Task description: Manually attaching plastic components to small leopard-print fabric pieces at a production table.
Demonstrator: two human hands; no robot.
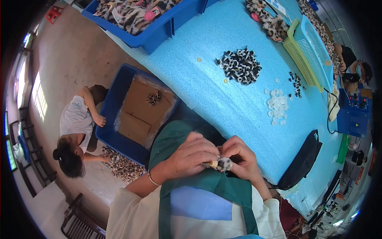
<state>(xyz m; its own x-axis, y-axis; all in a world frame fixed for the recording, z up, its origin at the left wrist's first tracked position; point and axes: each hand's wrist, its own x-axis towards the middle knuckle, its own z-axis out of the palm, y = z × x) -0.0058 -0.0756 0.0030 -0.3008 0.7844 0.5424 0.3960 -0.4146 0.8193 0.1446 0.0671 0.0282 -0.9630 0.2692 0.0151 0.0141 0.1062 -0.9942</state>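
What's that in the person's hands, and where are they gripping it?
A small leopard-print fabric piece, pinched at its ends between the fingers of the left hand and right hand.

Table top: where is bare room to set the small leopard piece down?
Bare table lies between the eye pile, the white discs and the hands. Also left of the pile, toward the blue bin. Crowded by the yellow basket.

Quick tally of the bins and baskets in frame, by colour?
Blue bins: 2, one on the table and one beside it holding cardboard
Yellow basket: 1
Light blue basket: 1
Total: 4
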